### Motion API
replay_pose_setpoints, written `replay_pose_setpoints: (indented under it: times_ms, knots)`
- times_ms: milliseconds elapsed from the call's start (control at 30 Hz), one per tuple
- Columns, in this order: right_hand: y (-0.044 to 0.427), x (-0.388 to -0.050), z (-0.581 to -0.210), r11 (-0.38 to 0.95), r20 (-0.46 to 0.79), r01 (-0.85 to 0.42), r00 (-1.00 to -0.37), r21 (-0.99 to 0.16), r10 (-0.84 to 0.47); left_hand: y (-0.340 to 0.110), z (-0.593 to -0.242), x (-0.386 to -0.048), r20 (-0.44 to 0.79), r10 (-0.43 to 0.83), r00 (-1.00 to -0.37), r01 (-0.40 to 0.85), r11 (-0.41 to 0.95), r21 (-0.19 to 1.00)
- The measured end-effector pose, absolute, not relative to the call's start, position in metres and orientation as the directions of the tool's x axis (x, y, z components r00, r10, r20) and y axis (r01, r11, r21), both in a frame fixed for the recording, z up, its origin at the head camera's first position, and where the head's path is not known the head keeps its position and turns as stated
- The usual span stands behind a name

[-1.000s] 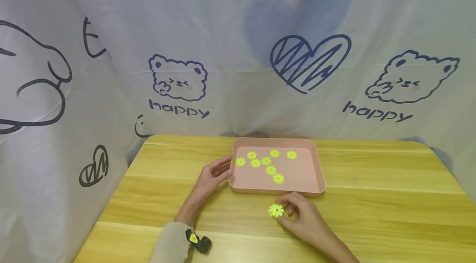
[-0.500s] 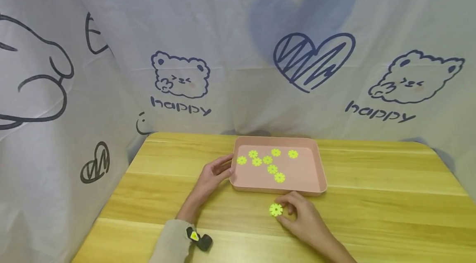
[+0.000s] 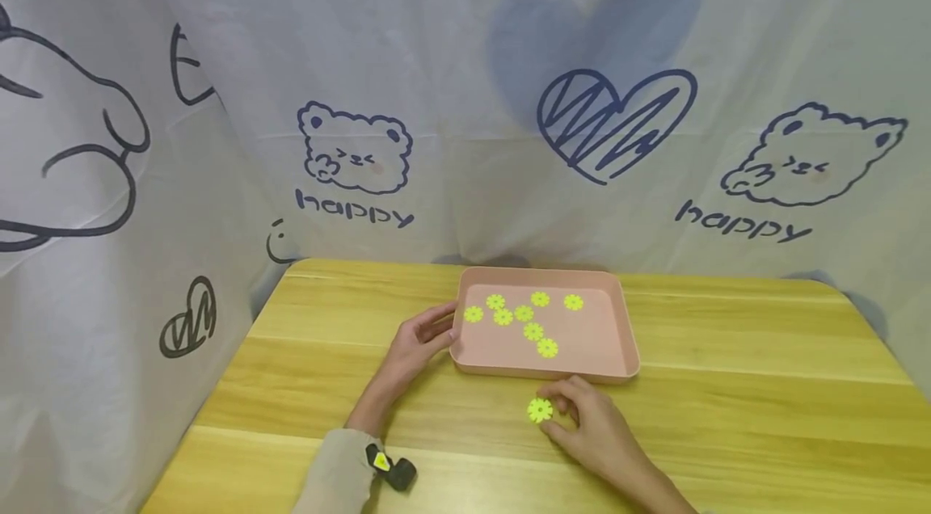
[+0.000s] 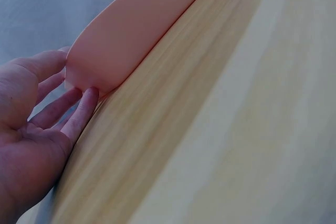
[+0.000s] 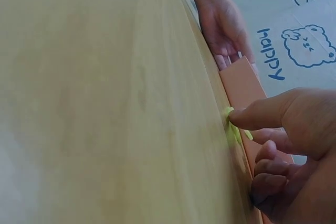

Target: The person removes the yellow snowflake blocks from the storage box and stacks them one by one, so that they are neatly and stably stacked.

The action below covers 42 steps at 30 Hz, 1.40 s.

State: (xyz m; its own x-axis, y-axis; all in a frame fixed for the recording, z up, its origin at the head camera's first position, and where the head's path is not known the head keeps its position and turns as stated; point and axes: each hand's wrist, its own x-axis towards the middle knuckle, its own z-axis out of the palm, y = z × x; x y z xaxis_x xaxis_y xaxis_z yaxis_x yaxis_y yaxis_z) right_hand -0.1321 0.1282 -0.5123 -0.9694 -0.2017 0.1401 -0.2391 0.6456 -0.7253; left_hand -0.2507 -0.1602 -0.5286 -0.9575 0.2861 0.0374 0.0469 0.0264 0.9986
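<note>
My right hand (image 3: pixel 592 425) pinches a yellow-green snowflake building disc (image 3: pixel 540 410) between thumb and fingers, just above the table in front of a pink tray (image 3: pixel 524 373). In the right wrist view the disc (image 5: pixel 232 129) is partly behind the thumb; whether a second disc is joined to it, I cannot tell. My left hand (image 3: pixel 410 352) touches the tray's left end with extended fingers. Seen from the left wrist, those fingertips meet the tray's outer wall (image 4: pixel 121 35) at a corner. Several matching discs (image 3: pixel 533 331) lie scattered inside the tray, mostly toward its left half.
The tray stands near the back of a wood-grain table (image 3: pixel 735 385). Behind and to the left hangs a pale cloth (image 3: pixel 465 199) with bear and heart drawings. A black strap with a small device (image 3: pixel 396 472) sits on my left wrist.
The head view has shifted slightly. The disc in my right hand has turned a little and faces the head camera more flatly. My left hand stays at the tray.
</note>
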Motion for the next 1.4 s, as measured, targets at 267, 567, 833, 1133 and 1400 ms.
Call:
replay_pose_setpoints:
  times_ms: [267,567,833,1133,1400]
  knots:
    - [0.1319,-0.1362,-0.5135,0.594,0.108,-0.239,-0.963,-0.768,-0.249,-0.1609,-0.5291,-0.2503,0.031,0.29,-0.957,0.042,0.032,0.999]
    - [0.1337,-0.1385,-0.5108,0.569,0.074,-0.23,-0.956,-0.79,-0.283,-0.1604,-0.5269,-0.2493,0.046,0.291,-0.955,0.054,0.018,0.998]
    - [0.1343,-0.1403,-0.5122,0.57,0.061,-0.225,-0.954,-0.79,-0.293,-0.1596,-0.5268,-0.2497,0.042,0.283,-0.958,0.052,0.027,0.998]
    - [0.1346,-0.1414,-0.5125,0.577,0.048,-0.22,-0.953,-0.787,-0.298,-0.1596,-0.5269,-0.2492,0.036,0.271,-0.962,0.047,0.032,0.998]
    - [0.1346,-0.1405,-0.5114,0.579,0.041,-0.213,-0.954,-0.787,-0.296,-0.1605,-0.5274,-0.249,0.043,0.287,-0.957,0.053,0.025,0.998]
